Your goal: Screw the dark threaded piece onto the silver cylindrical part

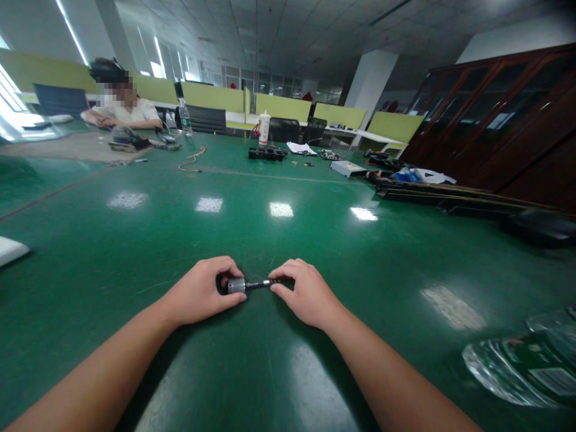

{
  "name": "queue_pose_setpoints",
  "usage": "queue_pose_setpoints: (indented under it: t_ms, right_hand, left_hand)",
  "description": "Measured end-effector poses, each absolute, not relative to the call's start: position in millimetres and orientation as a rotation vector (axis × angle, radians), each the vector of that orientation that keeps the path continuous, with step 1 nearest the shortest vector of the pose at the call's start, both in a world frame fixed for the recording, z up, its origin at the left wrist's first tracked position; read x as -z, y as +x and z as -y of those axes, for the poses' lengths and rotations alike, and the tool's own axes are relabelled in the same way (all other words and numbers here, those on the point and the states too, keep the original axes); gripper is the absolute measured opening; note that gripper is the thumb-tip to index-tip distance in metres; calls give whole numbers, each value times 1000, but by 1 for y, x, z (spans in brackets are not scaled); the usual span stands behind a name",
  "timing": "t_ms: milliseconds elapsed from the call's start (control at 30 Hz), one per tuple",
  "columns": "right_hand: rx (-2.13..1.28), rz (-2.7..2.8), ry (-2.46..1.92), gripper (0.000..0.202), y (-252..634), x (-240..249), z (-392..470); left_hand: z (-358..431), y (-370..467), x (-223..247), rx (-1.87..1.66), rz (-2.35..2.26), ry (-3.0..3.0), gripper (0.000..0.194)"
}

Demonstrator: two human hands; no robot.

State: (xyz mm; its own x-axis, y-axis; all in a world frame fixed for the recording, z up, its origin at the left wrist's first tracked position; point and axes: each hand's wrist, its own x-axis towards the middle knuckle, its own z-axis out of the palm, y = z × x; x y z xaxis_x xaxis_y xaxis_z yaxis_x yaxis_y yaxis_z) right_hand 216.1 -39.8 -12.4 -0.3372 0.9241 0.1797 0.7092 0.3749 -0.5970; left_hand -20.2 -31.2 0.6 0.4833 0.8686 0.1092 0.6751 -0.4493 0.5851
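Note:
A small grey metal cylinder (236,285) lies level over the green table top, with a thin dark rod (255,284) running out of its right end. Round the cylinder curve the thumb and fingers of my left hand (204,291), closed on it from both sides. My right hand (306,291) pinches the far end of the rod between thumb and fingertips, just past a bright silver collar (267,282). A dark ridged tip shows partly there; the fingers cover the remainder. I cannot tell whether rod and cylinder are one piece or joined parts.
A clear plastic bottle (522,369) lies at the right. Beyond are a black device (266,153), a white bottle (263,129), a metal box (347,168) and long dark strips (414,195). A white object (11,250) juts in at left. Another person (121,102) sits across the table.

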Motion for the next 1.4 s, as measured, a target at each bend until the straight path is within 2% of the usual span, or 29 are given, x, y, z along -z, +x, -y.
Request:
queue_pose_setpoints:
  t_ms: [267,1200,1400]
  right_hand:
    - [-730,2090,-1247,29,203,16,47]
    - [-728,2110,-1224,23,204,14,48]
    - [-727,2114,-1230,23,205,14,48]
  left_hand:
    - [38,-13,-5,-539,-1148,2252,27]
    - [37,-12,-2,-480,-1160,2288,22]
    - [37,-12,-4,-487,-1137,2283,28]
